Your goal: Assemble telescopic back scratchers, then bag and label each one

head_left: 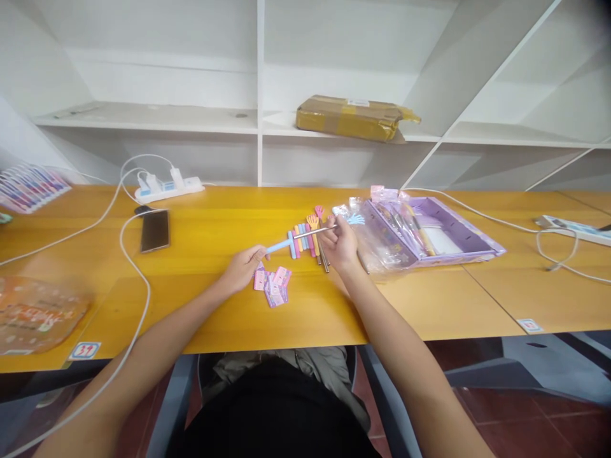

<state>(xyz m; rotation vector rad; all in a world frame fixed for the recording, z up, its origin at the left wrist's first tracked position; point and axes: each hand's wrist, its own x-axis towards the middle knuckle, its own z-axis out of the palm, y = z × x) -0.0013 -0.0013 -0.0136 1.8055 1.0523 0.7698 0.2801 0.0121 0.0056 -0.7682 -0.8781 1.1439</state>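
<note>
A telescopic back scratcher [315, 231] with a light blue handle and a metal rod is stretched between my hands above the table. My left hand [245, 267] is closed around the blue handle. Fingers of my right hand [340, 243] pinch the rod's far end, beside a light blue hand-shaped head [356, 219]. Beneath the rod lies a row of colourful handles [305, 240], with orange and pink hand-shaped heads [312, 221] behind them and metal rods partly hidden by my right hand. Small pink and purple cards [274, 289] are spread close to my left hand.
A purple box [461, 256] with plastic-wrapped items stands at right, clear plastic bags [382, 251] against it. At left are a phone [155, 230], a power strip [169, 188], loose white cables and an orange-printed bag [41, 315]. A taped parcel [351, 117] rests on the shelf.
</note>
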